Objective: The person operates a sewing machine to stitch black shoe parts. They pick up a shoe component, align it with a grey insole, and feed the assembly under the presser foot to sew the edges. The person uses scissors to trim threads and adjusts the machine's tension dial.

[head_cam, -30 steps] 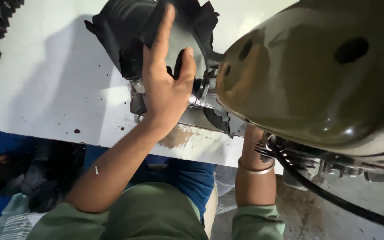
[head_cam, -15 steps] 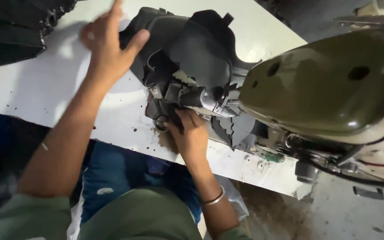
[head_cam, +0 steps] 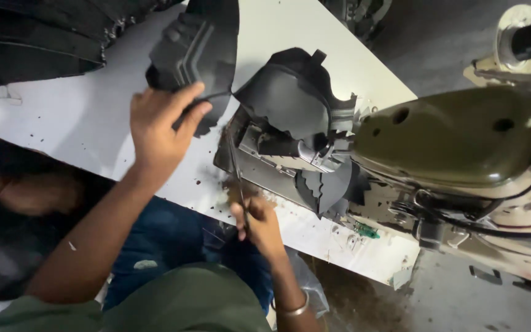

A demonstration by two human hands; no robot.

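L hand (head_cam: 158,132), upper left-centre of frame: fingers (head_cam: 185,98) curled round the lower edge of a black moulded piece (head_cam: 195,55), thumb side underneath, so it's gripping that piece. Piece sits at top centre-left, partly over the white table (head_cam: 62,123), tilted, ribbed face toward cam. R hand (head_cam: 259,224), lower centre: fingers closed in a pinch on a thin dark thread or strip (head_cam: 236,166) that runs up from the hand toward the machine; can't tell exactly what it is, too thin and blurred. R wrist has a metal bangle (head_cam: 293,307), bottom centre. Thread line goes up past the grey metal bed (head_cam: 265,163) of the sewing machine, centre of frame. On that bed, under the head, sits a second black shaped piece (head_cam: 293,92), domed, with notched edges; a jagged dark flap (head_cam: 324,187) hangs just below it at the table's near edge. Machine head (head_cam: 456,138) is olive green, glossy, fills the right-centre; cream body and black cables (head_cam: 480,224) below it at right. Small green bit (head_cam: 369,232) lies on the table near the front edge, right of the R hand. Table surface is spotted with dark specks and a brown stain near the R hand. Stack of more black material (head_cam: 38,37) at upper left corner. Green sleeves (head_cam: 185,304) and blue trousers (head_cam: 173,237) at bottom centre. Someone else's arm (head_cam: 32,190), blurred, at left edge, apart from both hands.
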